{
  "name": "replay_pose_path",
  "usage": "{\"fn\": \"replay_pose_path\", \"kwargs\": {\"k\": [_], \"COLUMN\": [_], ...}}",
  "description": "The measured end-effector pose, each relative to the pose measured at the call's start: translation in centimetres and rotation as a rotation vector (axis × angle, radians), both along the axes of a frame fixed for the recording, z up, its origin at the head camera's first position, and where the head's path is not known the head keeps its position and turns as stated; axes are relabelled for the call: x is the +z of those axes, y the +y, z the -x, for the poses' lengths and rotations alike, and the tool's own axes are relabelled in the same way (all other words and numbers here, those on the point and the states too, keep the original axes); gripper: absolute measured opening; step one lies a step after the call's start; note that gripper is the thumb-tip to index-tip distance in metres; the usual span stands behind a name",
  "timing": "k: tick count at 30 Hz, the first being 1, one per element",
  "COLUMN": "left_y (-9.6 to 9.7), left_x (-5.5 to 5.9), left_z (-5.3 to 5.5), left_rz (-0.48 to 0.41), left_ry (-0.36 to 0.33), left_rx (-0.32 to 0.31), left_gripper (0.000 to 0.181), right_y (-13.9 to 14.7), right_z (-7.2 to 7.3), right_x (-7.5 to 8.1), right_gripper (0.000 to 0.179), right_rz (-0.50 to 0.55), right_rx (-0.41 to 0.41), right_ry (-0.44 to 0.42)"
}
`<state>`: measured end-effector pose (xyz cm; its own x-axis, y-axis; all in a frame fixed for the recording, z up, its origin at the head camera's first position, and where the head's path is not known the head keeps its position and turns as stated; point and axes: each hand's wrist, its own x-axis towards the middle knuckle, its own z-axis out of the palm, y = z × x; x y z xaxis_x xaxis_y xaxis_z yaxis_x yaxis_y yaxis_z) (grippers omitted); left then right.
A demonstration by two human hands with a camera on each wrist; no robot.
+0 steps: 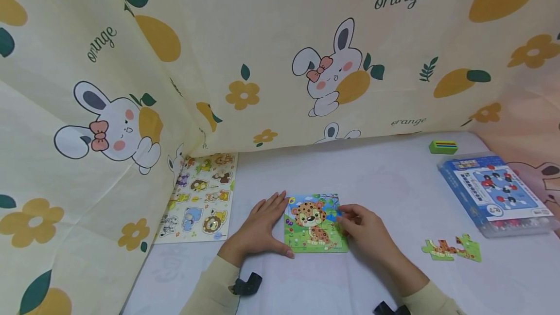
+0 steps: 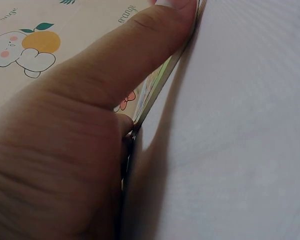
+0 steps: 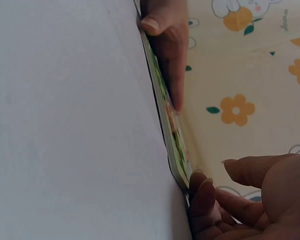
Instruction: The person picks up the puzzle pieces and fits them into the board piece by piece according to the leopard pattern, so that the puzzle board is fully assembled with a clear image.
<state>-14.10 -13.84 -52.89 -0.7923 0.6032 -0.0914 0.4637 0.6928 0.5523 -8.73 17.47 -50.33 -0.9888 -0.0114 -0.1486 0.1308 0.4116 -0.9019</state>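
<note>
A square leopard jigsaw puzzle [image 1: 311, 225] lies flat on the white cloth between both hands, its green grass and blue sky picture facing up. My left hand [image 1: 264, 225] rests along its left side, fingers extended and thumb [image 2: 140, 45] at the near left corner. At the right edge is my right hand [image 1: 365, 230], its fingertips [image 3: 202, 187] right at the puzzle's side. In the right wrist view its thumb stands apart from the bent fingers, and the puzzle's thin edge [image 3: 162, 110] shows side-on.
Loose puzzle pieces [image 1: 452, 249] with green and spotted parts lie to the right. Beyond them sit a blue-and-clear plastic case [image 1: 498, 193] and a small green block [image 1: 443, 147]. An animal sticker sheet [image 1: 203, 198] lies at left, partly under the patterned curtain [image 1: 262, 62].
</note>
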Motion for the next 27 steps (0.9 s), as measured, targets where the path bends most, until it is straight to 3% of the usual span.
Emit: {"fn": "replay_pose_path", "kwargs": {"k": [6,23,27], "left_y": [0.01,0.07,0.08], "left_x": [0.00,0.17,0.20], "left_z": [-0.07,-0.15,-0.14], "left_rz": [0.002,0.011,0.009], "left_ry": [0.000,-0.003,-0.005], "left_rx": [0.003,0.006,0.006], "left_gripper": [0.147,0.145,0.145], "right_y": [0.47,0.64,0.70], "right_z": [-0.20,-0.59,-0.54], "right_x": [-0.03,-0.02,-0.13], "right_gripper": [0.031,0.038,0.039], "right_rz": [0.041,-0.084,-0.155], "right_rx": [0.027,0.377,0.452], "right_ry": [0.021,0.152,0.192]}}
